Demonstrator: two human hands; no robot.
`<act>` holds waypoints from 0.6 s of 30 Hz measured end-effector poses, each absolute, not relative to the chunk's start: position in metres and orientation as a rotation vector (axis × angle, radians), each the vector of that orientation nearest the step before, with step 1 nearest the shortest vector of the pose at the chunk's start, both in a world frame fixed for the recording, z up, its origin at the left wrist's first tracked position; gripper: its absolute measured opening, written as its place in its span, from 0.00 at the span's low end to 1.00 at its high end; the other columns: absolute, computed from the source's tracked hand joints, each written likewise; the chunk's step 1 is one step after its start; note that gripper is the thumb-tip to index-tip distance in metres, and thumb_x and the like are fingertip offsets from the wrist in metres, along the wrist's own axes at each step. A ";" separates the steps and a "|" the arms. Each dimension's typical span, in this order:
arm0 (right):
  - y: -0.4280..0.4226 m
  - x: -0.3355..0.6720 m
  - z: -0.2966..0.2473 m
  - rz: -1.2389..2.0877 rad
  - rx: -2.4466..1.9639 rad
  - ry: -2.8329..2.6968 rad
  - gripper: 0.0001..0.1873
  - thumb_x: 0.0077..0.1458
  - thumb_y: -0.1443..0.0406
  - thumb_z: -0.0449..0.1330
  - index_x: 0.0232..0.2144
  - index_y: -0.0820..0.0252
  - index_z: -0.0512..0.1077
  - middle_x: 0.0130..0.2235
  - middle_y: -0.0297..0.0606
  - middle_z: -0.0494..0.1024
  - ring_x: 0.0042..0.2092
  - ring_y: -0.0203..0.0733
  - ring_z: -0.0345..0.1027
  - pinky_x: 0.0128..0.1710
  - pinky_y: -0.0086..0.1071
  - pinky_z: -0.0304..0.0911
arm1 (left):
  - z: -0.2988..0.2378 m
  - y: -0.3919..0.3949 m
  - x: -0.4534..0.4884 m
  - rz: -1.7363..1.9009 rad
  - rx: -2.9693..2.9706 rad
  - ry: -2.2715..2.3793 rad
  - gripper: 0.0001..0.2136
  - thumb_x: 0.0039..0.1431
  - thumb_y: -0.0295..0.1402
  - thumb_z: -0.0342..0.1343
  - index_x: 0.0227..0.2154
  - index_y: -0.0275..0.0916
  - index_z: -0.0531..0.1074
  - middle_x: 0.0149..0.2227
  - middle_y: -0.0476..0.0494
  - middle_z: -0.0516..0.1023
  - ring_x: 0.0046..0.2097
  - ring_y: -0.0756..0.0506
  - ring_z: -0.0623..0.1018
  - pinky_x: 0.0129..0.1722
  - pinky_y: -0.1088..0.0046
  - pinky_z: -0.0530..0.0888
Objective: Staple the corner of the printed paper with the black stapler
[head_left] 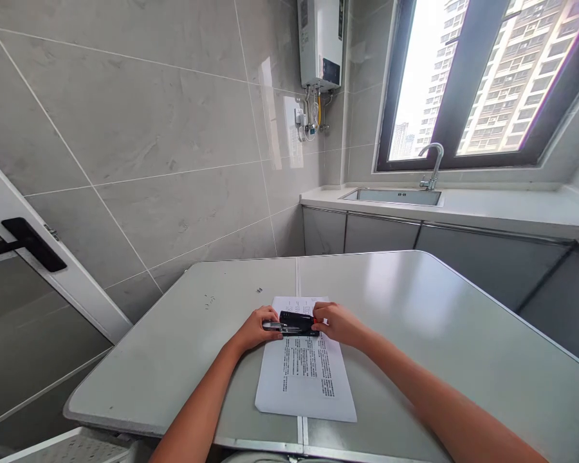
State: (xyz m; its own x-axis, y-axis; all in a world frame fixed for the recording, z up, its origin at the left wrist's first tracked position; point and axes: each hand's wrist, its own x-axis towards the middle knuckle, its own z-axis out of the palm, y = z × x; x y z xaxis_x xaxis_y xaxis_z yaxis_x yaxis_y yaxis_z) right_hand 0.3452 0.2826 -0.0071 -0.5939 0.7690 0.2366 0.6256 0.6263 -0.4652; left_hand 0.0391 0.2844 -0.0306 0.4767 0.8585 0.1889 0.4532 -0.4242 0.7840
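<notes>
A black stapler (296,319) lies crosswise above the upper part of a printed white sheet of paper (306,379). Its top looks swung open, and a strip of bare metal shows along its inside. The fingers of my left hand (260,328) are closed around its left end. At the right end, my right hand (335,323) pinches it, with a small bit of red showing by the fingertips. My fingers hide both ends of the stapler. Left of the paper, a small dark piece, perhaps a strip of staples (259,290), rests on the table.
Several tiny staple-like bits (209,300) are scattered on the left of the pale table (390,360). A white basket (72,447) stands below its front left edge. Beyond are a counter with a sink (390,196), a tiled wall and a white door with a black handle (33,244).
</notes>
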 end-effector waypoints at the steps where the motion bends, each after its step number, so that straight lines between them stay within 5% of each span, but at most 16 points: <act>1: 0.281 0.345 -0.008 0.442 -1.105 -2.457 0.11 0.59 0.68 0.63 0.25 0.58 0.68 0.36 0.35 0.77 0.34 0.39 0.68 0.33 0.31 0.56 | -0.030 0.284 0.039 0.767 2.065 1.098 0.15 0.49 0.44 0.73 0.29 0.39 0.78 0.42 0.44 0.76 0.45 0.42 0.75 0.47 0.67 0.70; 5: 0.270 0.335 -0.014 0.339 -1.155 -2.417 0.05 0.62 0.64 0.61 0.35 0.56 0.67 0.37 0.38 0.76 0.36 0.42 0.68 0.33 0.32 0.56 | -0.027 0.283 0.040 0.710 2.125 1.133 0.15 0.50 0.44 0.72 0.28 0.39 0.76 0.42 0.44 0.77 0.46 0.42 0.74 0.48 0.66 0.70; 9: 0.262 0.314 -0.023 0.536 -1.218 -2.111 0.12 0.59 0.58 0.64 0.42 0.54 0.67 0.41 0.37 0.77 0.39 0.43 0.70 0.38 0.34 0.63 | -0.023 0.281 0.040 0.679 2.182 1.139 0.16 0.52 0.45 0.70 0.28 0.39 0.75 0.42 0.45 0.77 0.46 0.42 0.74 0.49 0.66 0.69; 14: 0.265 0.299 -0.035 0.661 -1.032 -2.094 0.19 0.54 0.68 0.64 0.50 0.54 0.73 0.46 0.39 0.81 0.47 0.47 0.75 0.49 0.39 0.67 | -0.023 0.280 0.039 0.674 2.181 1.186 0.14 0.51 0.43 0.71 0.30 0.39 0.76 0.40 0.45 0.77 0.44 0.42 0.74 0.48 0.65 0.70; 18: 0.268 0.301 -0.042 0.609 -0.976 -2.039 0.15 0.56 0.68 0.64 0.47 0.53 0.77 0.43 0.37 0.83 0.43 0.47 0.77 0.46 0.39 0.70 | -0.023 0.280 0.039 0.836 2.002 1.069 0.25 0.47 0.42 0.75 0.48 0.41 0.79 0.54 0.39 0.76 0.57 0.37 0.73 0.60 0.60 0.68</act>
